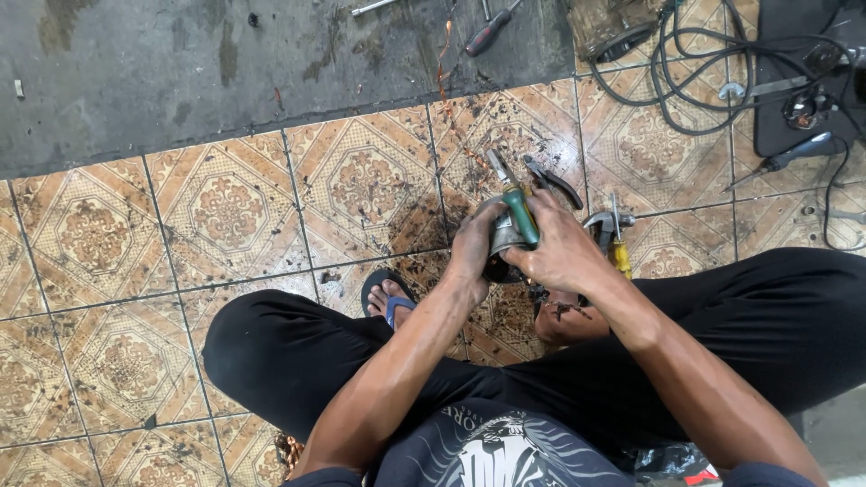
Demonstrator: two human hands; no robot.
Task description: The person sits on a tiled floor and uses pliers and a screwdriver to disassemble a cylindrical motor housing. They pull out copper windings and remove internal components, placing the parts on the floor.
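Patterned floor tiles, grease-stained, with a seated person working a small metal part over crossed legs.

Left hand point(471, 248) is wrapped around a grey metal housing point(502, 233), held between both hands above the feet. Right hand point(561, 252) is closed on a green-handled tool point(521, 215), its metal tip pointing away past the housing. Just beyond the hands lie pliers point(550, 180); at the right hand's side sits a yellow-handled screwdriver point(619, 252). Farther out: a red-handled screwdriver point(487, 32) and coiled black cables point(695, 77). Risk, as judged: oily fingers could let the tool slip off toward the left hand or the sandalled foot point(390, 298) below.
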